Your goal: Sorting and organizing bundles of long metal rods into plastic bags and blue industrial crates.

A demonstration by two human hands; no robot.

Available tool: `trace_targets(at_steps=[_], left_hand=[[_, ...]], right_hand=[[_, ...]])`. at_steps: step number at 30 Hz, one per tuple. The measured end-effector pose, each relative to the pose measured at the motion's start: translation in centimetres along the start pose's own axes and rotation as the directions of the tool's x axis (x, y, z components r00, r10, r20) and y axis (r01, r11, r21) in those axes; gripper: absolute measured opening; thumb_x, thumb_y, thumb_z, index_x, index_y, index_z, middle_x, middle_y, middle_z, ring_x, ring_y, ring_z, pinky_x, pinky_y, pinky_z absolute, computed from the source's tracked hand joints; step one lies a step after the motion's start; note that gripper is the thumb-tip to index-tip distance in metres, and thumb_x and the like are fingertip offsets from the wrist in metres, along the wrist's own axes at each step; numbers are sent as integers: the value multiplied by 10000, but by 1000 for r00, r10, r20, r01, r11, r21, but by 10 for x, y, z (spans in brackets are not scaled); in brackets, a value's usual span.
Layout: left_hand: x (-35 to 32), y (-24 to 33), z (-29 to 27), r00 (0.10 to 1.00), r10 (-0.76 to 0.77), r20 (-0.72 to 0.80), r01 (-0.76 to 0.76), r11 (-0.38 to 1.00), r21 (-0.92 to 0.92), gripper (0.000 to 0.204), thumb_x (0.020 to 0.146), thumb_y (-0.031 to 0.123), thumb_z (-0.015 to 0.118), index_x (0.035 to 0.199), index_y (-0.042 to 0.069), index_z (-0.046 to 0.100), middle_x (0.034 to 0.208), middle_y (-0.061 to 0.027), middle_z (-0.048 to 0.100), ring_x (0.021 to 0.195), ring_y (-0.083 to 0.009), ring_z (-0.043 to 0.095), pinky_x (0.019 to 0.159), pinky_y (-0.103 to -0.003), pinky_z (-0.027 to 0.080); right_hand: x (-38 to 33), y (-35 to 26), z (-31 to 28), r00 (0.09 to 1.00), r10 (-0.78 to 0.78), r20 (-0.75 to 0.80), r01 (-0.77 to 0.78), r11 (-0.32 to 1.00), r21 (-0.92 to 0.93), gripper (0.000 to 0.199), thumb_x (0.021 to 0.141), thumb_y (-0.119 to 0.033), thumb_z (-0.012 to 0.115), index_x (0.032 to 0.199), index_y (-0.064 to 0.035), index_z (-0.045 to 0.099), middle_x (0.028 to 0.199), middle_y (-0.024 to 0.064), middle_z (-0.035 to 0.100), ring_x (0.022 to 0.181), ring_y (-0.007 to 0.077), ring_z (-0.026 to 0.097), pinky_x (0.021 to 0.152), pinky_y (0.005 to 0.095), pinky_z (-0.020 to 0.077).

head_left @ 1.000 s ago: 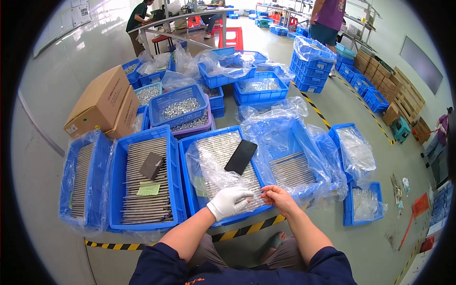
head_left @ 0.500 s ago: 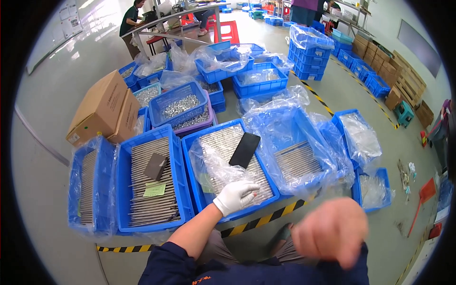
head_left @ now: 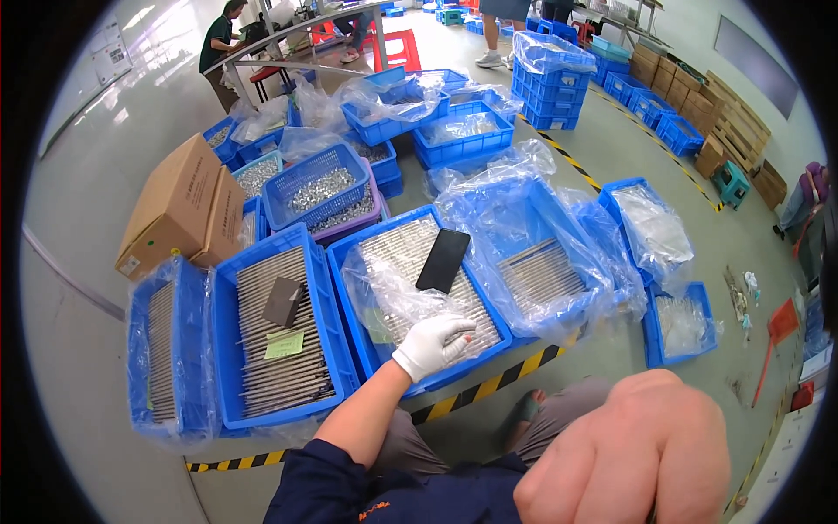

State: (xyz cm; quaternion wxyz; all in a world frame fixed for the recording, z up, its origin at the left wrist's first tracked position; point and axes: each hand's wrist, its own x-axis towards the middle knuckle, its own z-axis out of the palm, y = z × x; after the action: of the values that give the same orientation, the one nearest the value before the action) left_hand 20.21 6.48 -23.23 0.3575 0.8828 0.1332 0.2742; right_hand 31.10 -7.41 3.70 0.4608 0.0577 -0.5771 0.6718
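Under the left hand (head_left: 432, 345) sits a wide blue crate (head_left: 367, 336), lined with crumpled clear plastic and packed with thin grey metal rods (head_left: 406, 253). The white-gloved fingers lie loosely spread on them, grasping nothing. Just beyond lies 1 black phone (head_left: 443, 259). The bare right hand (head_left: 628, 458) is clenched, close to the camera.

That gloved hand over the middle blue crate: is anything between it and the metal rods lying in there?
Yes. The gloved left hand rests at the near end of the middle blue crate, where a clear plastic liner is bunched over the metal rods. A black phone lies on the rods farther back, apart from the hand.
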Motion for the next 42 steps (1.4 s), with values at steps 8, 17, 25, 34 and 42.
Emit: trace_targets(at_steps=[8, 17, 25, 34, 42], left_hand=[[1, -2, -1, 1000, -7, 18, 6, 1000, 17, 191, 753, 146, 545, 921, 61, 577, 859, -127, 586, 808, -275, 560, 714, -325, 447], [-3, -3, -8, 999, 4, -43, -3, 1000, 23, 206, 756, 148, 547, 931, 44, 574, 882, -132, 586, 833, -274, 560, 736, -324, 445], [-5, -15, 0, 997, 60, -58, -57, 998, 40, 196, 726, 118, 567, 911, 56, 579, 855, -123, 584, 828, -271, 550, 745, -342, 431], [12, -10, -6, 993, -119, 7, 119, 992, 28, 198, 733, 109, 548, 918, 47, 584, 892, -127, 584, 834, -255, 558, 749, -304, 432], [29, -29, 25, 939, -340, -43, 326, 926, -189, 184, 804, 78, 498, 960, 11, 571, 928, -88, 594, 882, -164, 550, 792, -257, 407]], right_hand=[[-40, 8, -20, 942, -32, 334, 91, 982, -163, 158, 833, -103, 449, 795, -8, 569, 706, 101, 501, 640, 248, 480, 581, 364, 388], [-344, 41, -53, -444, 14, -896, -756, 532, 382, 177, 758, -147, 443, 816, -47, 578, 461, 4, 415, 374, 111, 366, 372, 251, 311], [-360, 81, -9, -636, 149, -757, -504, 662, 554, 124, 712, -91, 418, 649, -67, 522, 471, -12, 390, 413, 98, 349, 403, 228, 275], [-323, 68, -12, -459, 45, -887, -675, 631, 382, 184, 697, -73, 392, 676, -15, 565, 539, 25, 478, 470, 106, 412, 449, 227, 322], [-222, 98, -68, 497, -157, -854, -808, 274, -521, 248, 689, -82, 448, 884, -27, 590, 832, 131, 589, 799, 258, 559, 729, 348, 433]])
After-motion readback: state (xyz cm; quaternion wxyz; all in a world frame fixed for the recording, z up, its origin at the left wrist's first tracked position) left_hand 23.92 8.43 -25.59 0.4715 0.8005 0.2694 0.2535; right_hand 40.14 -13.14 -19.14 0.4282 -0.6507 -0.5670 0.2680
